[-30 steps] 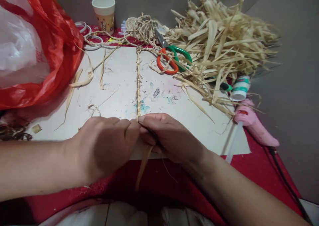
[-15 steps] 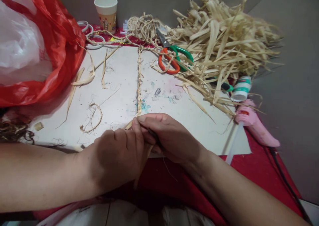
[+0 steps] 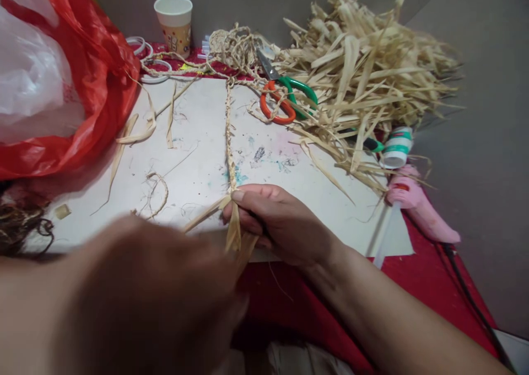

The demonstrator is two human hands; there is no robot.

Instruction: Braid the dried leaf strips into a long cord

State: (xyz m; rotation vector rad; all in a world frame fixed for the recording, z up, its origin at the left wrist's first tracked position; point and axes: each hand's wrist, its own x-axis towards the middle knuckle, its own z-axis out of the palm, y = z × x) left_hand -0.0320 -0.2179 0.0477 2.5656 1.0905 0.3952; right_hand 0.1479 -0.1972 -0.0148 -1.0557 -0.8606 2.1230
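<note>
A thin braid (image 3: 230, 138) of pale dried leaf strips runs down the middle of the white board (image 3: 198, 160). My right hand (image 3: 273, 215) is closed, its thumb and fingers pinching the braid's near end. From that pinch, loose leaf strips (image 3: 233, 232) fan out, one to the lower left and others hanging downward. Low and close to the camera, my left hand (image 3: 165, 287) is smeared by motion, so its fingers and anything in them cannot be made out. It covers the board's front left part.
Behind the board lie orange-and-green scissors (image 3: 276, 102), a heap of dried strips (image 3: 372, 60) and coiled braided cord (image 3: 235, 47). A paper cup (image 3: 176, 27) stands at the back. On the right is a pink glue gun (image 3: 421, 204); on the left, a red plastic bag (image 3: 107, 88).
My left hand has pulled away from the braid's end, moving down toward the camera. The right hand keeps its pinch, and the loose strips below it are now exposed.
</note>
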